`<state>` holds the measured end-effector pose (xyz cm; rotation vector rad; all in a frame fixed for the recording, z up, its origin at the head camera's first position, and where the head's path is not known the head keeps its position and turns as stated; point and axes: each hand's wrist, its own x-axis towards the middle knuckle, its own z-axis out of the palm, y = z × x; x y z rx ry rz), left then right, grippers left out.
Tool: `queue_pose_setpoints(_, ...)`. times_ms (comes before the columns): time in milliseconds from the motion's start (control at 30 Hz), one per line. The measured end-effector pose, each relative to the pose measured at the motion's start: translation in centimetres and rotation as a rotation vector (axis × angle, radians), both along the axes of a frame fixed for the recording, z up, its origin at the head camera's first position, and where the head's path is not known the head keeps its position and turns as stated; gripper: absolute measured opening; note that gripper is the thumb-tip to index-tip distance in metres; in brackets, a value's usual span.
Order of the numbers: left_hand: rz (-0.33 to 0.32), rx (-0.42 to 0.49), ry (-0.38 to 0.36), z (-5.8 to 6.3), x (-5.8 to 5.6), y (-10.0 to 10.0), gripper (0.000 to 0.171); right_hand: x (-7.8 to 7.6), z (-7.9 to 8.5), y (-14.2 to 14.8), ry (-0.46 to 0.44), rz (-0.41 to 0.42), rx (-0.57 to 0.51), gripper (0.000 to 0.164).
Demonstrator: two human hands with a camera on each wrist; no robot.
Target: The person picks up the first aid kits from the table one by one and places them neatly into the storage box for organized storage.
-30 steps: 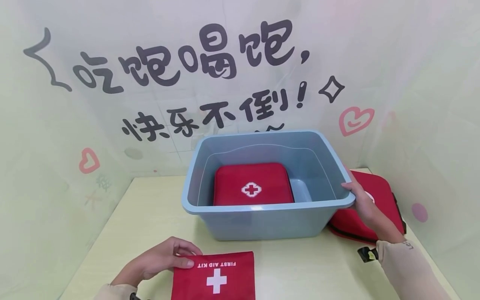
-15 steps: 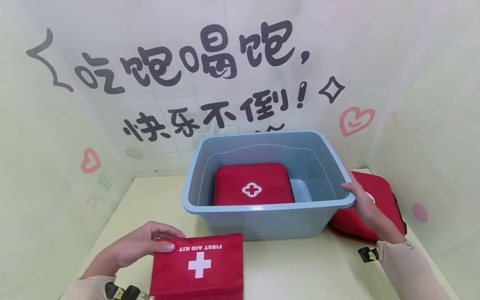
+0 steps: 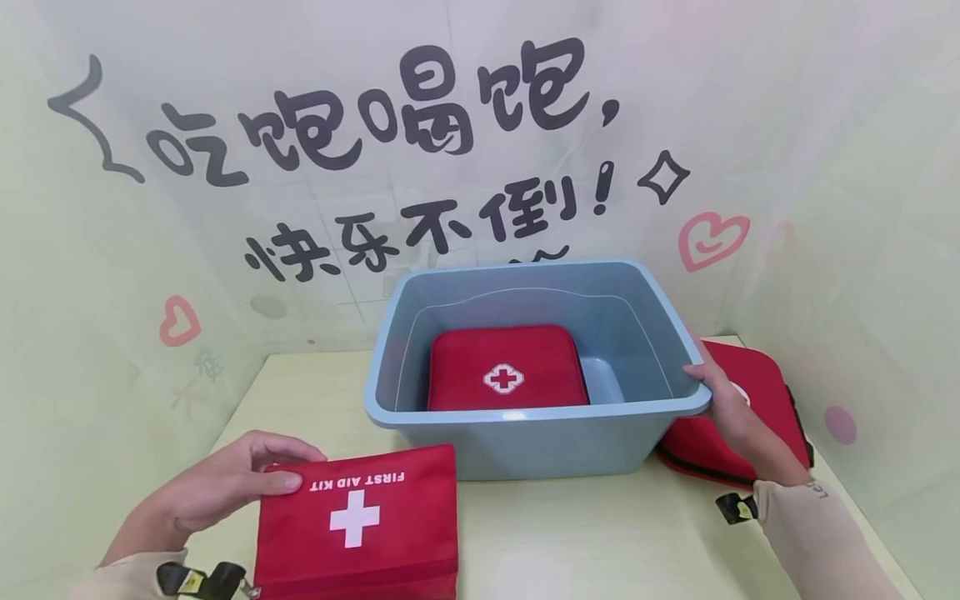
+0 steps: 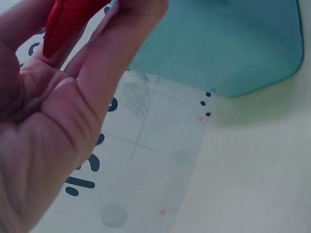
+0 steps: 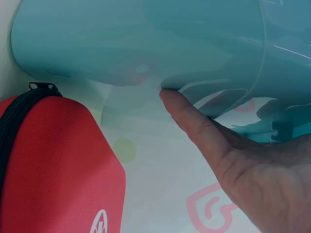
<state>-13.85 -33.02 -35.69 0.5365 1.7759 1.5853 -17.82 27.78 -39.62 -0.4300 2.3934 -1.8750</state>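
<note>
Light-blue tub [image 3: 547, 450], smooth and rectangular, is standing left of the right grip [image 3: 726, 404], which is holding its rim, thumb hooked over. Red zip case [image 3: 765, 392] is lying just right of that grip. Red pouch [image 3: 397, 525], bearing a white cross, "FIRST AID KIT" reading upside down, is extending right from the left grip [image 3: 225, 483], which is pinching its far left corner, thumb on top.

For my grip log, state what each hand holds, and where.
Left hand: red pouch, by its far left corner. Right hand: blue bin, by its right rim.
</note>
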Motion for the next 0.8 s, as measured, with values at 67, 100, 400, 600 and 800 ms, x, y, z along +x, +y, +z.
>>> queue_pose_setpoints(67, -0.01, 0.001, 0.016, 0.5, 0.0, 0.3, 0.035, 0.0, 0.0, 0.0, -0.003, -0.001, -0.001, 0.067)
queue_pose_setpoints(100, -0.014, -0.001, 0.017, 0.8, -0.1, 0.4, 0.035, 0.0, 0.0, 0.0, -0.005, -0.001, -0.002, 0.067)
queue_pose_setpoints(400, 0.01, 0.033, 0.133, 4.2, -0.6, 1.5, 0.041, 0.0, 0.2, -0.1, -0.002, -0.006, -0.011, 0.068)
queue_pose_setpoints(600, 0.118, -0.008, 0.202, 6.5, -1.6, 3.1, 0.04, -0.1, 0.2, -0.1, -0.005, -0.011, -0.017, 0.07)
queue_pose_setpoints(800, 0.26, -0.045, 0.242, 8.1, -2.7, 5.4, 0.034, -0.1, 0.4, -0.1, -0.001, -0.003, -0.018, 0.069)
